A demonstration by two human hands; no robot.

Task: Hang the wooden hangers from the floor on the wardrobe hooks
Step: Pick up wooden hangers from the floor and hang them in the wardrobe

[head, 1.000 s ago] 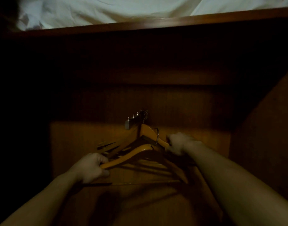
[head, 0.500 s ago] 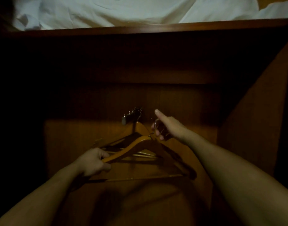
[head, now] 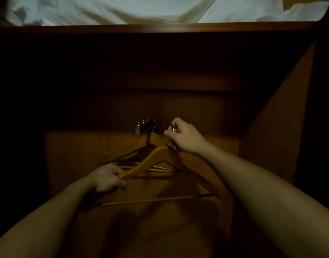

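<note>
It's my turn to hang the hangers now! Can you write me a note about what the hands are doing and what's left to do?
Left hand: grips the left arm of the near wooden hanger.
Right hand: pinches that hanger's metal hook, just right of the hook rail.
Done: one other hanger hangs on the rail.
Left: slip the held hook over a free peg. Whether more hangers wait lower down is out of view.
</note>
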